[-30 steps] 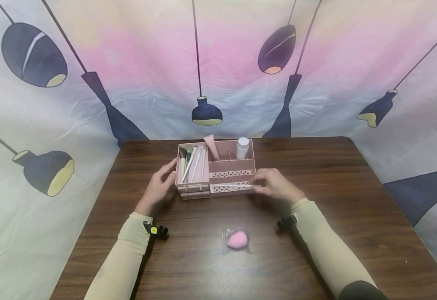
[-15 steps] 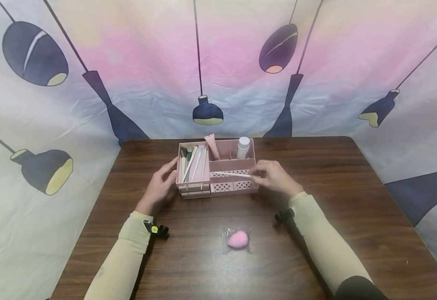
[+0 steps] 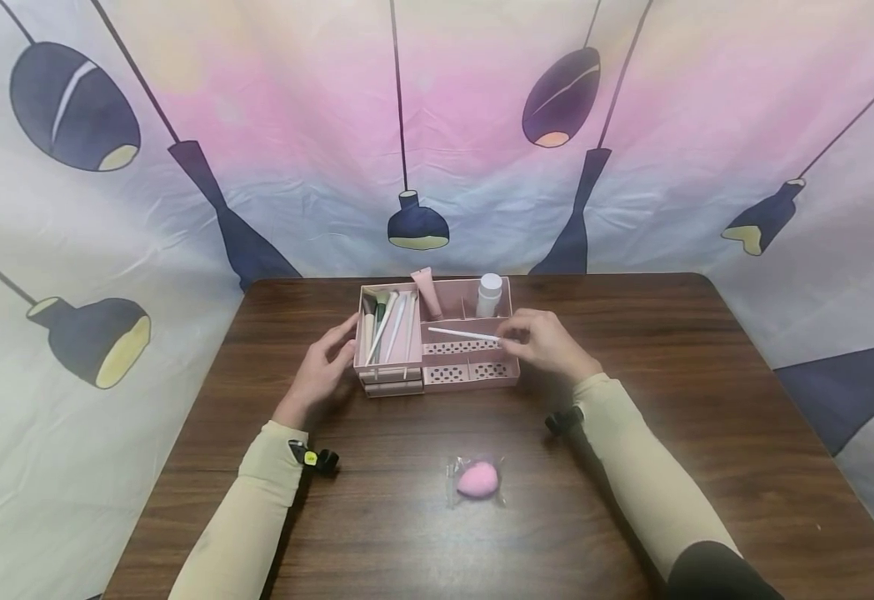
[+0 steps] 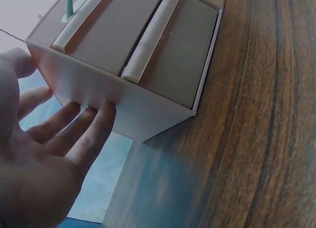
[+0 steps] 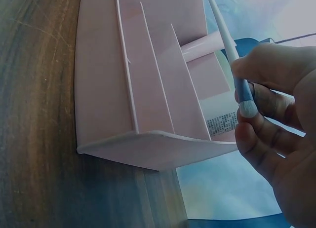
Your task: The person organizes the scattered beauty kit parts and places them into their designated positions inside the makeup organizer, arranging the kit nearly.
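A pink desk organizer (image 3: 474, 384) stands toward the back of the table. At its left side is my left hand (image 3: 322, 367); in the left wrist view, extended fingertips (image 4: 106, 112) meet the side wall next to two drawers (image 4: 170, 72). My right hand (image 3: 551, 343) pinches a slim white makeup brush (image 3: 461, 334) between thumb and fingers. Held over the organizer's right half, the brush has its pale bristles (image 5: 248, 108) at the fingers, while the handle points left. Several makeup brushes (image 3: 393, 325) lie in the upper left tray.
Behind, a pink squeeze tube (image 3: 427, 292) leans in one compartment and a white bottle (image 3: 490, 293) stands in another. Nearer the front, a pink makeup sponge (image 3: 477, 480) in clear wrapping lies on the wooden table (image 3: 407, 533). A printed cloth (image 3: 317, 167) hangs beyond the table's back edge.
My right hand has moved the brush back and up from the front compartments toward the middle of the organizer. The left hand has stayed at the organizer's side.
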Demonstrator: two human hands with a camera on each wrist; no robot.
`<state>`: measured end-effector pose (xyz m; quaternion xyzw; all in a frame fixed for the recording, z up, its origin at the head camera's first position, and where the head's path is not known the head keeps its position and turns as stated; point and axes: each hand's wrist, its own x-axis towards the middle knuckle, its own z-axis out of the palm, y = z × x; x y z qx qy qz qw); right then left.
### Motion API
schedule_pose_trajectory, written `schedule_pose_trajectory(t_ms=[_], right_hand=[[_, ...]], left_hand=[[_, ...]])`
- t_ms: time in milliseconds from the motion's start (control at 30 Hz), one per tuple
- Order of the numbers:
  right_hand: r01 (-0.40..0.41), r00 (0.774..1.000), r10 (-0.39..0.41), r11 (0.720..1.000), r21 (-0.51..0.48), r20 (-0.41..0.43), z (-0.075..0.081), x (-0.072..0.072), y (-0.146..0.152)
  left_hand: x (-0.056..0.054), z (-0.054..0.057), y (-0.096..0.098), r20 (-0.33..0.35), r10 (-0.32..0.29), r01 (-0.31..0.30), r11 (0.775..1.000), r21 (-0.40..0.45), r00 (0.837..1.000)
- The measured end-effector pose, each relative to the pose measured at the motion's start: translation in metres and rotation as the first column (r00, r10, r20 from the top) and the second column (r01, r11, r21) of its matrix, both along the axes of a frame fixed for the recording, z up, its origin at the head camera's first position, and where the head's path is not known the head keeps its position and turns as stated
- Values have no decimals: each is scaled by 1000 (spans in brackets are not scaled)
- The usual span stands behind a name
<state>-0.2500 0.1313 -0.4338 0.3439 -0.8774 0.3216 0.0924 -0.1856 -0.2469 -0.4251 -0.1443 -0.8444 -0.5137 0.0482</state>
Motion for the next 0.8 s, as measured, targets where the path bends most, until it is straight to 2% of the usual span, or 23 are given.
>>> schedule_pose_trajectory(t_ms=[267, 800], right_hand=[[40, 999, -40, 999, -3, 21, 1, -7, -3], [49, 998, -49, 999, 23, 32, -5, -20, -12]], left_hand=[[1, 2, 0, 5, -9, 9, 1000, 5, 1000], [3, 3, 1, -10, 3, -3, 1000, 1, 1000]])
